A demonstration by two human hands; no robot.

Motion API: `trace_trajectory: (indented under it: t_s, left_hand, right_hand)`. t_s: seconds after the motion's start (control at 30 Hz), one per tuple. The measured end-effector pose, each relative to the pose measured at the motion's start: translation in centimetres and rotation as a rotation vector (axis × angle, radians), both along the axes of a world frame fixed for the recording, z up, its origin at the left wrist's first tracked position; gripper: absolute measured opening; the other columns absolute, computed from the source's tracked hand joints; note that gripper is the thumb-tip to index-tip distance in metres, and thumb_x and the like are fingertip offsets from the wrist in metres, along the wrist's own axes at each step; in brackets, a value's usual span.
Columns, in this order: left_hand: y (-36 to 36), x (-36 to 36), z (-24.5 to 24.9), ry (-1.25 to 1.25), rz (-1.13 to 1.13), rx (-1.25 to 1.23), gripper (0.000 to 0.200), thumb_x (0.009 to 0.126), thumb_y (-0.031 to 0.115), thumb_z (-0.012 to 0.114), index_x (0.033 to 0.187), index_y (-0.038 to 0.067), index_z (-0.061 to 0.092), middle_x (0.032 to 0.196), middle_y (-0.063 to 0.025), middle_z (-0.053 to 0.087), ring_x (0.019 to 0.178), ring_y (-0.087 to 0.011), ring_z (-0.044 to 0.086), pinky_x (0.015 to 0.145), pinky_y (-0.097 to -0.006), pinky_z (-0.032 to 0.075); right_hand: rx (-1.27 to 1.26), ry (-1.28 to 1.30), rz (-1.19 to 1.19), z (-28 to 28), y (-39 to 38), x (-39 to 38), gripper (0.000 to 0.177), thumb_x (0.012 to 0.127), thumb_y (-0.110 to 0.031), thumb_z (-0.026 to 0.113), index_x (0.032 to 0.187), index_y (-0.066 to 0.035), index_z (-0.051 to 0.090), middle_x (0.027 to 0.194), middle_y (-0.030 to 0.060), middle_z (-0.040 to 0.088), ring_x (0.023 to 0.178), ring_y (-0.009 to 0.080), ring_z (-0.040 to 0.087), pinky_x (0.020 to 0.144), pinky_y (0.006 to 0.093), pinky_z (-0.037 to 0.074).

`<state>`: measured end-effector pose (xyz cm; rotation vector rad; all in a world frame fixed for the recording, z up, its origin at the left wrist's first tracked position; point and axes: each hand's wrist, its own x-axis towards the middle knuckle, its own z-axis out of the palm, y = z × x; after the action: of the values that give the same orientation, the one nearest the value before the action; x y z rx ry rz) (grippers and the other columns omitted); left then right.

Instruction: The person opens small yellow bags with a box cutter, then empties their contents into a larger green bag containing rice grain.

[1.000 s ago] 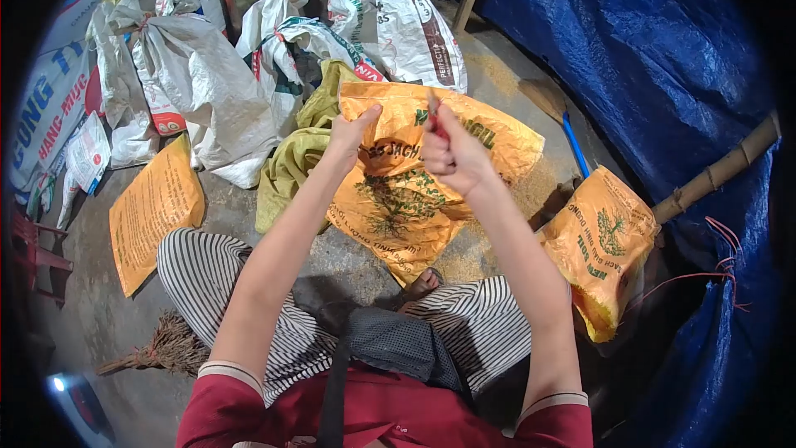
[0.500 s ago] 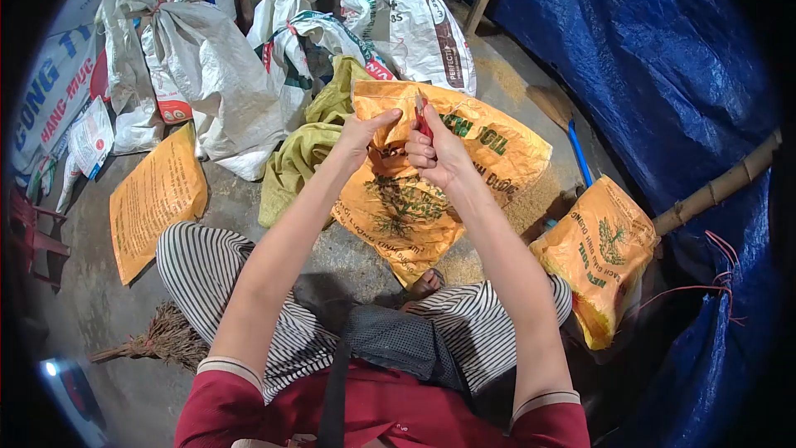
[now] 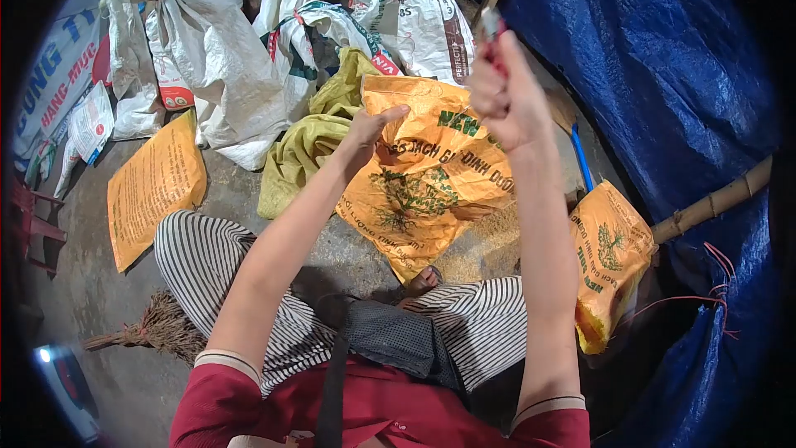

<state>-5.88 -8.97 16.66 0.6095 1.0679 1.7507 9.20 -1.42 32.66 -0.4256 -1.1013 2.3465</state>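
Note:
An orange woven sack [image 3: 431, 174] with green print lies in front of my knees, its top edge lifted. My left hand [image 3: 371, 129] pinches that top edge near the left corner. My right hand [image 3: 506, 87] is raised high above the sack's right side, fist closed around a small red-handled tool [image 3: 491, 33] with a metal tip pointing up. Whether a thread runs from the tool to the sack I cannot tell. Loose grain [image 3: 489, 241] lies on the floor under the sack's right side.
A second orange sack [image 3: 609, 257] stands at my right against a blue tarpaulin [image 3: 663, 75]. A flat orange sack [image 3: 153, 187] and a straw broom [image 3: 157, 328] lie left. Several tied white sacks [image 3: 215, 75] and a yellow-green sack [image 3: 319, 137] stand behind. A bamboo pole [image 3: 713, 195] crosses at right.
My right hand rose from the sack's top edge, up and to the right, with the red-handled tool. My left hand kept its hold on the edge.

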Motion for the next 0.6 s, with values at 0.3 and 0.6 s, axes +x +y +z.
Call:
trace_trajectory:
  t_s: [0.3, 0.6]
  left_hand:
    - [0.6, -0.4, -0.4, -0.146, 0.098, -0.146, 0.053, 0.084, 0.049, 0.050, 0.113, 0.005, 0.050, 0.102, -0.0049, 0.057, 0.088, -0.0148, 0.056, 0.080, -0.0279, 0.043]
    - [1.0, -0.7, -1.5, 0.017, 0.138, -0.242, 0.083, 0.079, 0.067, 0.037, 0.119, -0.005, 0.046, 0.112, -0.0164, 0.053, 0.099, -0.0203, 0.052, 0.084, -0.0316, 0.041]
  right_hand:
    - [-0.291, -0.265, 0.152, -11.6, -3.6, -1.5, 0.035, 0.088, -0.041, 0.049, 0.075, -0.009, 0.043, 0.051, -0.0033, 0.032, 0.039, 0.0052, 0.025, 0.033, 0.0187, 0.016]
    - [-0.261, -0.266, 0.060, -11.6, -2.9, -3.4, 0.035, 0.088, -0.040, 0.049, 0.078, -0.007, 0.043, 0.052, -0.0027, 0.032, 0.039, 0.0054, 0.027, 0.034, 0.0189, 0.017]
